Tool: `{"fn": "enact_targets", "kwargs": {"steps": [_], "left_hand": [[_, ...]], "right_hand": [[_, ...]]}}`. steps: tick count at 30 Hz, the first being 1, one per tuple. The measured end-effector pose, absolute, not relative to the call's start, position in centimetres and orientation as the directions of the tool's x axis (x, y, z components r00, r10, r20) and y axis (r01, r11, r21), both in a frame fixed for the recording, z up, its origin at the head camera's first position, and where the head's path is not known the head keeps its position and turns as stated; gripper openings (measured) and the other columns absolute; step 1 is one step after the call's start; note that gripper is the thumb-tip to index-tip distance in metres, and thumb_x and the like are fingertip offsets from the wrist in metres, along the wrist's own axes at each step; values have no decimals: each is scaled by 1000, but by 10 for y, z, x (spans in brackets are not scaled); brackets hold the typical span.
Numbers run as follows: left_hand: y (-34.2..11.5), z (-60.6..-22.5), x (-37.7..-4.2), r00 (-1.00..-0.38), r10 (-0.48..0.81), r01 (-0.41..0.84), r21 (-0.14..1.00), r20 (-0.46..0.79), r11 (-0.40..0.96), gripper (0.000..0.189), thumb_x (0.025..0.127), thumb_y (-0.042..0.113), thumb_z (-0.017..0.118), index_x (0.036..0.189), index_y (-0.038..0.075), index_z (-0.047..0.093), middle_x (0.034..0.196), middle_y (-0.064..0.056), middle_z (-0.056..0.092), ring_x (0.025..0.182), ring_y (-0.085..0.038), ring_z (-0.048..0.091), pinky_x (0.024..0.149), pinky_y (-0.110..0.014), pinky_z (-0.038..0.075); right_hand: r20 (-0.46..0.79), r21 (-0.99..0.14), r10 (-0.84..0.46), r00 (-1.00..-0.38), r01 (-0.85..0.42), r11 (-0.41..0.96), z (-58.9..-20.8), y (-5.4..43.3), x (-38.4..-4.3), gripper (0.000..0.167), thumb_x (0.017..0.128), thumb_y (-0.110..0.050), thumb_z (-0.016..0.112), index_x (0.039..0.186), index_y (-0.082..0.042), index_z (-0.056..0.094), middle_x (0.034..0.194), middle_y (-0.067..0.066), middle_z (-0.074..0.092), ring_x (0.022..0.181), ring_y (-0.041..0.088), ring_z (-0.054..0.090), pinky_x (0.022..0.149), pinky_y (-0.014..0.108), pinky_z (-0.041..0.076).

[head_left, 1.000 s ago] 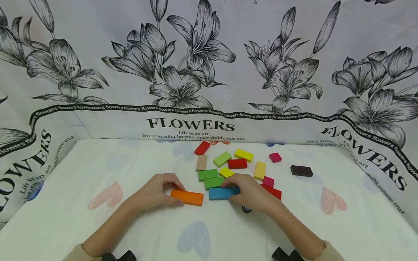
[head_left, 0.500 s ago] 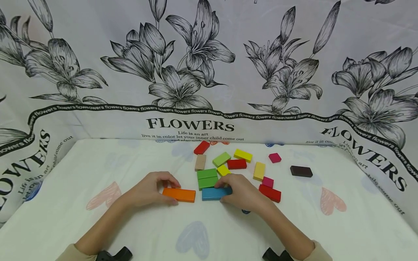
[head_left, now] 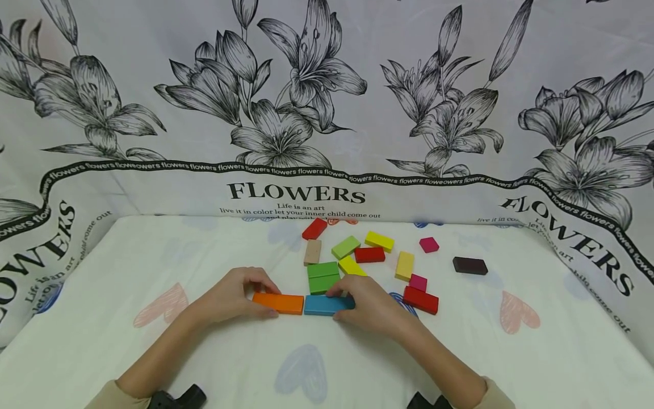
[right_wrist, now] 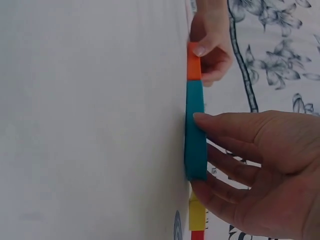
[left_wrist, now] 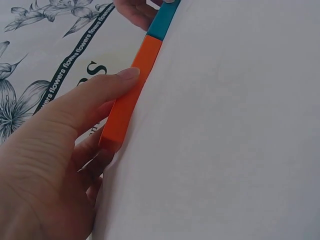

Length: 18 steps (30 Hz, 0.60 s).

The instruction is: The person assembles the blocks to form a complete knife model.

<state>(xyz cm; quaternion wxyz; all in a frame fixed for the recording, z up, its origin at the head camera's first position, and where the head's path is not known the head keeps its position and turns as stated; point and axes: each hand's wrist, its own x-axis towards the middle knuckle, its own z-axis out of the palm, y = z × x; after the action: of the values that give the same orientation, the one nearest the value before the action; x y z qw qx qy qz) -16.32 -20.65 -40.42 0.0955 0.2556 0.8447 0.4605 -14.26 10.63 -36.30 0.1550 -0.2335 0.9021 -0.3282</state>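
Note:
In the head view my left hand [head_left: 237, 296] pinches a flat orange block [head_left: 280, 304] by its left part, thumb on the near side and fingers on the far side. My right hand [head_left: 372, 303] likewise pinches a blue block [head_left: 324, 305] toward its right end. The two blocks lie end to end in one line on the white cloth. Both wrist views show their short ends meeting, with the thumb on the orange block [left_wrist: 131, 102] and on the blue block [right_wrist: 195, 145]. Two green blocks [head_left: 323, 277] lie side by side just behind the blue one.
Behind them several loose blocks are scattered, among them a yellow block [head_left: 351, 266], a tan block [head_left: 313, 252] and a red block [head_left: 420, 300]. A dark brown block [head_left: 470, 265] lies apart at the right. A flower-printed cloth [head_left: 301, 113] hangs at the back.
The blue block has slid left with my right hand, narrowing the gap to the orange block until their ends meet. The orange block moved a little left, then stayed. The green blocks now lie squarely together.

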Motion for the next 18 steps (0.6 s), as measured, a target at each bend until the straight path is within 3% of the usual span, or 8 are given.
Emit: {"fn": "enact_targets", "kwargs": {"steps": [18], "left_hand": [[-203, -405, -163, -837, 539, 356, 839, 90, 412, 29, 80, 22, 93, 106, 17, 82, 97, 3, 75, 91, -18, 62, 80, -25, 52]], "right_hand": [[-85, -679, -531, -843, -341, 650, -368, 101, -141, 34, 91, -6, 83, 123, -6, 76, 120, 6, 71, 112, 22, 62, 100, 43, 58]]}}
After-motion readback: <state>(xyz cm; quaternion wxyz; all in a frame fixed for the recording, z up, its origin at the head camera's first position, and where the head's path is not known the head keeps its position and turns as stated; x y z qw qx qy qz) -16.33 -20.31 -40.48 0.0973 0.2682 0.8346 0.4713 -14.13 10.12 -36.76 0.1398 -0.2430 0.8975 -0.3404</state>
